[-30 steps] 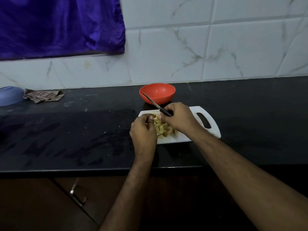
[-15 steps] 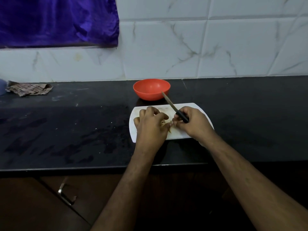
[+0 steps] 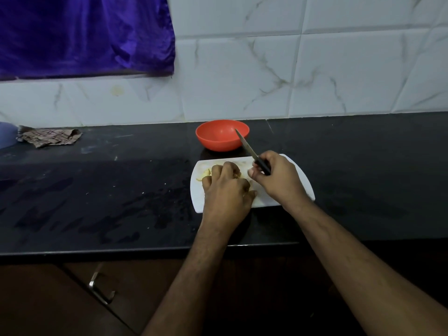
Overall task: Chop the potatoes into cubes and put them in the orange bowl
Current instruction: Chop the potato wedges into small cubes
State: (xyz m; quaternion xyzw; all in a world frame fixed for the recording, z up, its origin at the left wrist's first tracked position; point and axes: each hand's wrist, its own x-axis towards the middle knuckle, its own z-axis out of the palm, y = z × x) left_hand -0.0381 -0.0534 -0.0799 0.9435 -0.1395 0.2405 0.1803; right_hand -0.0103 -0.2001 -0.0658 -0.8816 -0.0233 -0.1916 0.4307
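A white cutting board (image 3: 299, 183) lies on the black counter, with the orange bowl (image 3: 221, 134) just behind it. My left hand (image 3: 226, 190) is cupped over the pile of potato cubes (image 3: 206, 172) on the board, its fingers curled round them; most of the pile is hidden under it. My right hand (image 3: 278, 180) grips the black handle of a knife (image 3: 247, 147), and the blade points up and back over the bowl's right rim, clear of the board. The bowl looks empty inside.
A checked cloth (image 3: 49, 137) and the edge of a blue bowl (image 3: 7, 137) sit at the far left by the tiled wall. A purple curtain (image 3: 84, 35) hangs above. Below the counter edge a cabinet handle (image 3: 100, 291) sticks out.
My left hand has closed over the potato cubes and gathered them. My right hand swung the knife from pointing back left to pointing back over the bowl's right rim.
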